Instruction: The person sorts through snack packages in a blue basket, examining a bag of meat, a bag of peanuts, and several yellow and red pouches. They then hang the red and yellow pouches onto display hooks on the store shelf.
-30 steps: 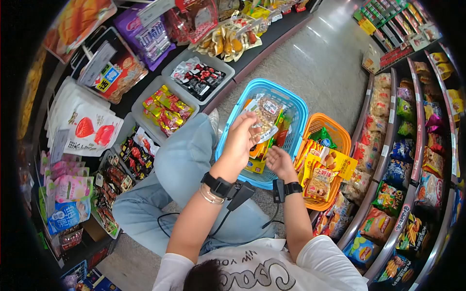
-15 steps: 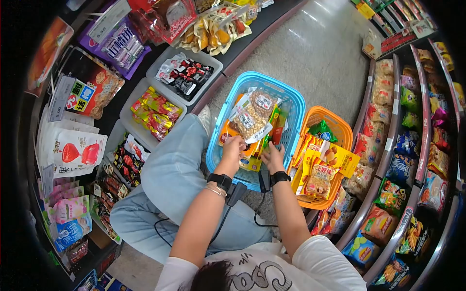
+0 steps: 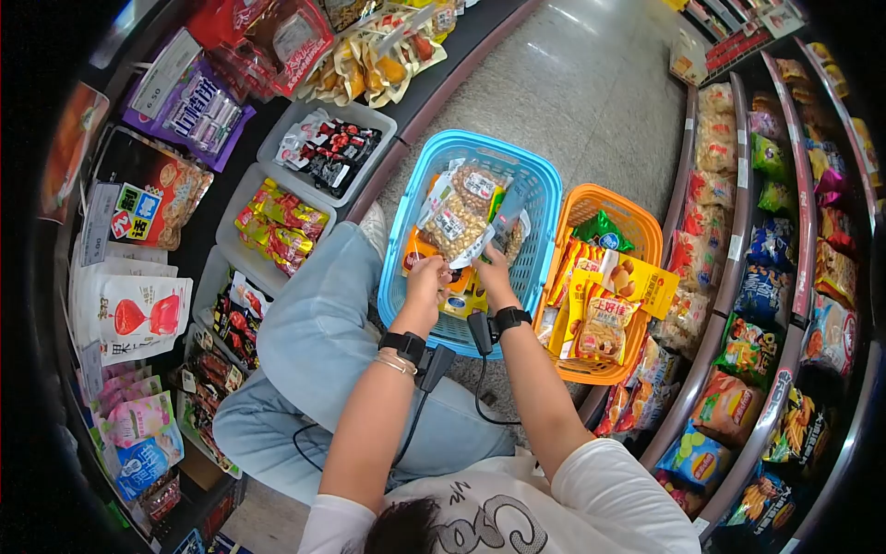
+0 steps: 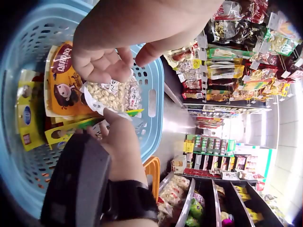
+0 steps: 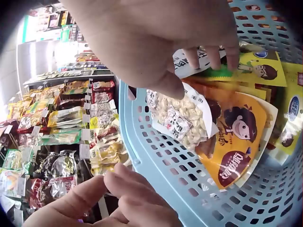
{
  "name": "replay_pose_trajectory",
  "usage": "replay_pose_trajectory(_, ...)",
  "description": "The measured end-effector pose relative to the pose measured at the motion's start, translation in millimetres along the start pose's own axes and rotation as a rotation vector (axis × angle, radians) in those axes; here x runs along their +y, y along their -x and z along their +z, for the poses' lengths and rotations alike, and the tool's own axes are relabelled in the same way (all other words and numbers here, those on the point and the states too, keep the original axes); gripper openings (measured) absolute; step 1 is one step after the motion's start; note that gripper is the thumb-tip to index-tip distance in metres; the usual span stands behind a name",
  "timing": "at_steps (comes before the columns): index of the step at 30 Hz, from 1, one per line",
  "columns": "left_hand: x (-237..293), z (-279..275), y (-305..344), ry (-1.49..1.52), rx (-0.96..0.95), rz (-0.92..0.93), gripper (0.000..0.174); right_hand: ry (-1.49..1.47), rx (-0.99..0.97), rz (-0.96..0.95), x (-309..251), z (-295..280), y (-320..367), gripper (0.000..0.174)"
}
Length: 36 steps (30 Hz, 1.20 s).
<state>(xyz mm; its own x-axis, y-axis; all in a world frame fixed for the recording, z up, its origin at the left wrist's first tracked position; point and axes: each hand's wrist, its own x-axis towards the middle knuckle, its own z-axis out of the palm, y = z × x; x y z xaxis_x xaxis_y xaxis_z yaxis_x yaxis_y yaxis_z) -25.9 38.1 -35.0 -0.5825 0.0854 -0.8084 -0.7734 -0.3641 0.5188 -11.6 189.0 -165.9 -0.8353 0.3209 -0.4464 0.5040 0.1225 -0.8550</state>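
Observation:
Inside the blue basket lie clear bags of pale, nut-like pieces, the nearer one with a white corner toward me. My left hand hovers over the near left part of the basket, fingers loosely curled and nothing visible in them. My right hand reaches in beside the bag's corner. Its thumb and fingers pinch a clear snack bag at the basket's right side. An orange pouch with a cartoon girl and yellow packets lie underneath.
An orange basket of yellow snack packs stands right of the blue one. Shelves of bagged snacks curve along the right. On the left are grey bins of small packets and hanging pouches. Bent knees sit close to the blue basket.
My left hand has drawn back from the nut-like bag toward the basket's near side. My right hand has moved in, and a clear bag now shows at the basket's right side.

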Motion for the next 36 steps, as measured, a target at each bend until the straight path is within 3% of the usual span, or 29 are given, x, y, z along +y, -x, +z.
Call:
replay_pose_trajectory(4, -1, 0, 1, 0.001, -0.006, 0.001, 0.011, -0.096, 0.022, 0.011, -1, -2, 4, 0.06)
replay_pose_trajectory(8, 0, -3, -1, 0.004, -0.006, -0.005, 0.009, 0.239, 0.228, 0.013, -5, -10, -4, 0.067)
replay_pose_trajectory(9, 1, -3, 1, 0.004, -0.006, -0.007, 0.009, 0.281, 0.229, 0.01, -7, -17, -6, 0.061)
replay_pose_trajectory(11, 4, -1, 4, 0.015, 0.012, 0.001, 0.008, 0.486, 0.44, -0.129, -9, -19, -6, 0.039)
replay_pose_trajectory(14, 5, -3, 5, 0.018, 0.006, 0.014, 0.008, 0.311, 0.36, 0.006, -17, -28, -6, 0.033)
replay_pose_trajectory(17, 3, -4, 5, 0.019, 0.006, 0.028, 0.008, 0.393, 0.423, -0.023, -24, -39, -4, 0.023)
replay_pose_trajectory(21, 4, -9, 7, 0.02, 0.0, 0.05, 0.009, 0.402, 0.451, -0.207, -57, -61, 9, 0.02)
replay_pose_trajectory(22, 4, -11, 9, 0.005, 0.003, 0.069, 0.019, 0.449, 0.479, -0.335, -62, -68, 10, 0.021)
replay_pose_trajectory(25, 7, -9, 18, -0.208, -0.141, 0.183, 0.037, -0.081, 0.208, -0.146, -101, -88, 25, 0.021)
replay_pose_trajectory(26, 10, -14, 17, -0.253, -0.286, 0.157, 0.063, -0.19, 0.161, -0.143, -124, -91, 41, 0.021)
replay_pose_trajectory(30, 12, -11, 34, -0.431, -0.438, 0.423, 0.087, -0.578, -0.111, -0.159, -218, -101, 108, 0.022)
replay_pose_trajectory(33, 35, -8, 73, -0.367, -0.465, 0.662, 0.089, -0.669, -0.278, -0.22, -264, -92, 151, 0.019)
replay_pose_trajectory(36, 50, -23, 79, -0.267, -0.5, 0.779, 0.072, -0.689, -0.435, -0.264, -294, -76, 183, 0.017)
